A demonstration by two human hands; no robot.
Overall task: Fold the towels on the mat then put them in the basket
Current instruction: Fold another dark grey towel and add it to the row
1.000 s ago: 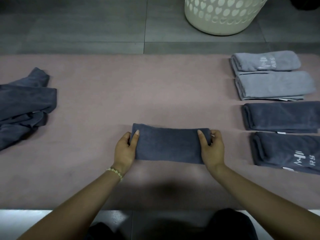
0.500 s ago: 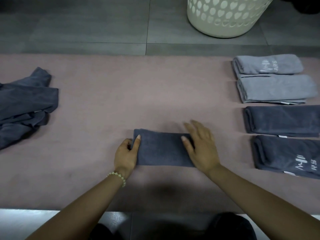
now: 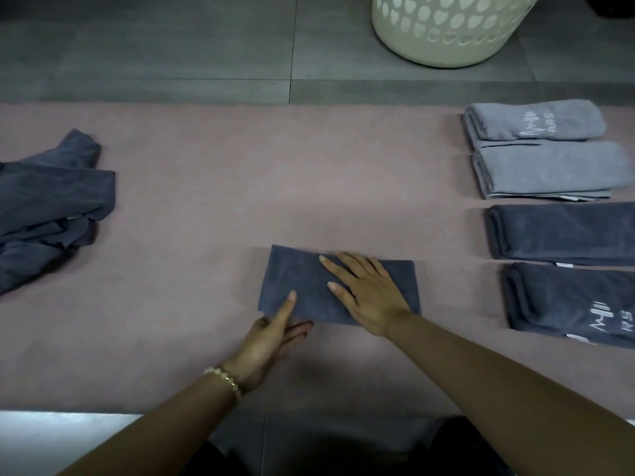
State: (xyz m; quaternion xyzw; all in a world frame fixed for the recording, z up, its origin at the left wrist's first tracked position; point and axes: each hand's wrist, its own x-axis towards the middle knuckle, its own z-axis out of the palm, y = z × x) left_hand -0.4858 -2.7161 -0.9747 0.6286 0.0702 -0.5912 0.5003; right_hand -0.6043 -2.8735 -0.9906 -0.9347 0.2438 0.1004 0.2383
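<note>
Right hand (image 3: 371, 297): flat, fingers spread, pressing folded dark towel (image 3: 302, 280) on mat (image 3: 206, 201). Left hand (image 3: 271, 338): fingers straight, thumb atop towel's near-left corner, gripping nothing. Towel's long axis runs left-right. Right of towel: four folded towels (image 3: 563, 231), two lettered "ARS", "RS". Beyond towel, rightward: basket (image 3: 446, 39), right hand nearer.

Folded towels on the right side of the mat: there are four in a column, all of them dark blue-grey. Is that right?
Not all of them. The head view shows four in a column on the mat, but only the nearest towel and second-nearest towel are dark blue-grey. The second-farthest towel and farthest towel are light grey.
</note>
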